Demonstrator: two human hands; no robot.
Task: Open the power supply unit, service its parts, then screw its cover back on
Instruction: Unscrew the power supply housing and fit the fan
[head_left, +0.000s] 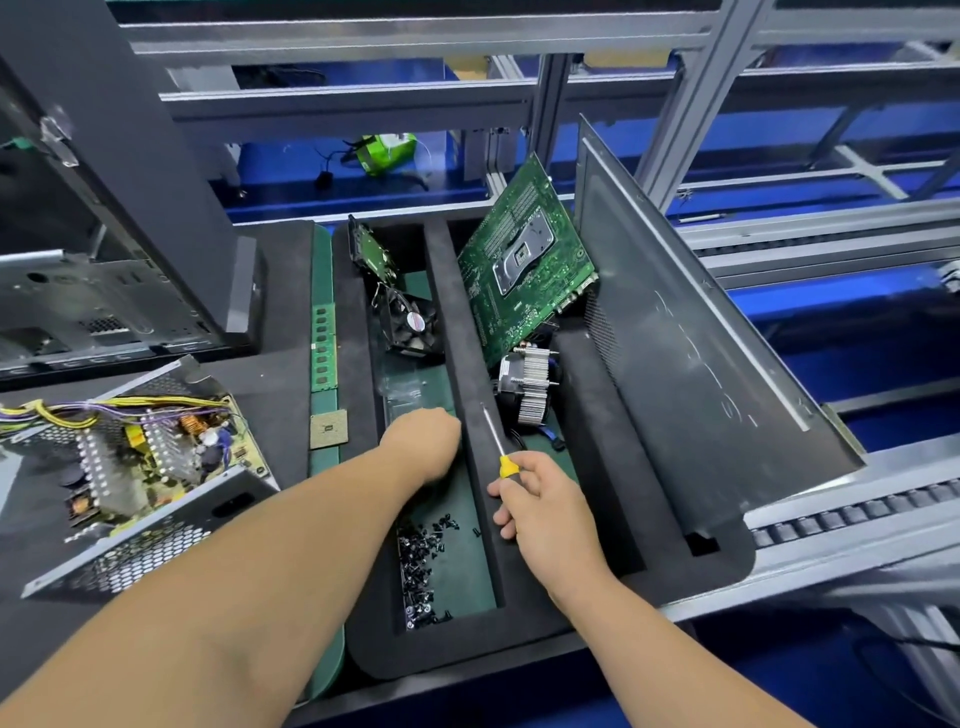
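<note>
The power supply unit lies open at the left, its circuit board, coils and yellow wires bare inside the perforated grey housing. My left hand reaches down into the middle compartment of the black foam tray, just beyond a heap of small black screws; its fingers point down out of sight. My right hand grips the yellow handle of a slim screwdriver, whose shaft lies along the foam divider, pointing away from me.
A fan sits further back in the same compartment. In the right compartment a motherboard leans above a finned cooler. A grey side panel leans at the right, a PC case stands back left, and a RAM stick and CPU lie between.
</note>
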